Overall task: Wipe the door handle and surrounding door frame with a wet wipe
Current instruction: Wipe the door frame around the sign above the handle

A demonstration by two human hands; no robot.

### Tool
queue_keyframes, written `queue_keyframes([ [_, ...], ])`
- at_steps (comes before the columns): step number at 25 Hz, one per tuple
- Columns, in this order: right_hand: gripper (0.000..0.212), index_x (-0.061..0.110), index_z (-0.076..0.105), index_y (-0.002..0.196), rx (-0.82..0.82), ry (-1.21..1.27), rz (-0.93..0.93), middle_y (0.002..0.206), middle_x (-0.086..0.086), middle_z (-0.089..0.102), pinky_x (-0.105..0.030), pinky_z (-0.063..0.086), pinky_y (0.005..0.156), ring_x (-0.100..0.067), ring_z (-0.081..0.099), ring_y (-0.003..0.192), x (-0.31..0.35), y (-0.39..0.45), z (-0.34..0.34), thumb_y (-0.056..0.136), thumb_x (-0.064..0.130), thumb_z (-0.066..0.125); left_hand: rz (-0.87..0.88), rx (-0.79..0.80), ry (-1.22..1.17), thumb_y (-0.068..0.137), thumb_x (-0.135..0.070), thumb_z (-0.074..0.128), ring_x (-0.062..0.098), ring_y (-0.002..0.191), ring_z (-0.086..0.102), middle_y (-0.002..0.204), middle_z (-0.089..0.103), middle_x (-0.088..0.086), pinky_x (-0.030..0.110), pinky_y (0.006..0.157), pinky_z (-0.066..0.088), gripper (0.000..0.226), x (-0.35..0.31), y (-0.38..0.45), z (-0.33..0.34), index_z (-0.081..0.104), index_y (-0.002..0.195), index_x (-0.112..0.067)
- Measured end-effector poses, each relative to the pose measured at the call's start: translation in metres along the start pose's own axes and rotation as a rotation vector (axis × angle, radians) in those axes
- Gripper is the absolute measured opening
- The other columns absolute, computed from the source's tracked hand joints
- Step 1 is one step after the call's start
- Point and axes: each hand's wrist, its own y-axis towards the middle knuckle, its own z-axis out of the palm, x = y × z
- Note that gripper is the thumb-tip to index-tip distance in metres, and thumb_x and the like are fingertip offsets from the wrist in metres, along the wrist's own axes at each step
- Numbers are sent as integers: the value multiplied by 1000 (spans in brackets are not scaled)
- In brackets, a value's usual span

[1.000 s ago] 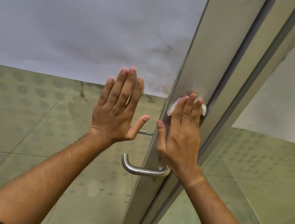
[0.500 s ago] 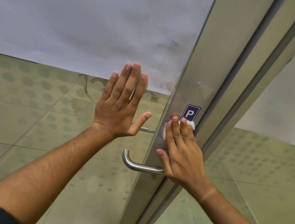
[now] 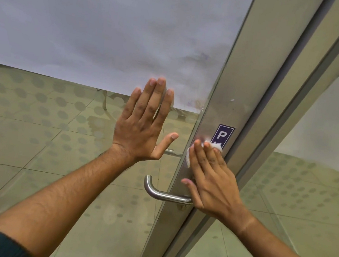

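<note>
Wipe [image 3: 190,156] under right hand [image 3: 211,182], on frame [image 3: 227,105]

glass left of left hand [image 3: 143,123]: bare | door handle [image 3: 162,192]: juts below right hand [image 3: 211,180]

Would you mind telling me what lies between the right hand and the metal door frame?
A white wet wipe, pressed flat under the right hand against the door frame, in the head view.
</note>
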Motion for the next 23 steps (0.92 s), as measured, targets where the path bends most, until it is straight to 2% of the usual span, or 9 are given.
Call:
queue_keyframes([
  [4, 78, 1, 7, 155, -84, 42, 135, 163, -18, -3, -43, 1, 124, -34, 1, 151, -12, 18, -7, 100, 52, 29, -4, 3, 4, 96, -60, 38, 28, 155, -11, 161, 10, 24, 46, 126, 0, 90, 0, 1, -2, 11, 158, 0],
  [9, 75, 0, 19, 153, 106, -39, -49, 163, -19, 7, -41, 5, 124, -31, 5, 152, -6, -17, -3, 101, 54, 20, -9, 24, 12, 96, -60, 38, 27, 154, -14, 160, 10, 24, 44, 126, -3, 89, 0, 2, -3, 14, 156, 1],
  [11, 75, 0, 18, 154, 56, -47, -24, 163, -19, 9, -41, 5, 124, -31, 6, 152, -13, -10, -7, 101, 54, 22, -9, 27, 17, 96, -61, 38, 27, 154, -14, 160, 11, 24, 44, 126, -3, 89, 0, 2, -3, 15, 156, 1],
  [14, 77, 0, 12, 154, -28, -11, 92, 163, -18, 1, -42, 3, 124, -33, 5, 152, -14, 8, -10, 100, 54, 25, -10, 19, 15, 96, -60, 38, 27, 154, -13, 160, 11, 24, 44, 126, -2, 89, -1, 2, -3, 15, 156, 1],
  [19, 78, 1, 18, 154, 153, -53, -97, 163, -18, 10, -42, 7, 124, -29, 5, 152, -8, -24, -1, 101, 57, 20, -13, 13, 16, 95, -60, 40, 27, 155, -13, 160, 11, 24, 45, 126, -1, 90, 0, 2, -2, 15, 156, 1],
  [21, 78, 1, 19, 154, 120, -77, -102, 162, -18, 12, -41, 7, 124, -29, 7, 152, -15, -19, -5, 101, 58, 20, -13, 17, 20, 95, -60, 40, 27, 154, -14, 160, 11, 25, 45, 126, -2, 90, -1, 1, -3, 15, 156, 1],
  [23, 78, 0, 17, 154, 38, -72, -16, 163, -19, 7, -41, 4, 124, -31, 6, 152, -19, -2, -10, 101, 57, 21, -10, 21, 24, 95, -60, 40, 28, 155, -13, 160, 11, 25, 45, 126, -2, 90, 0, 1, -2, 15, 156, 1],
])
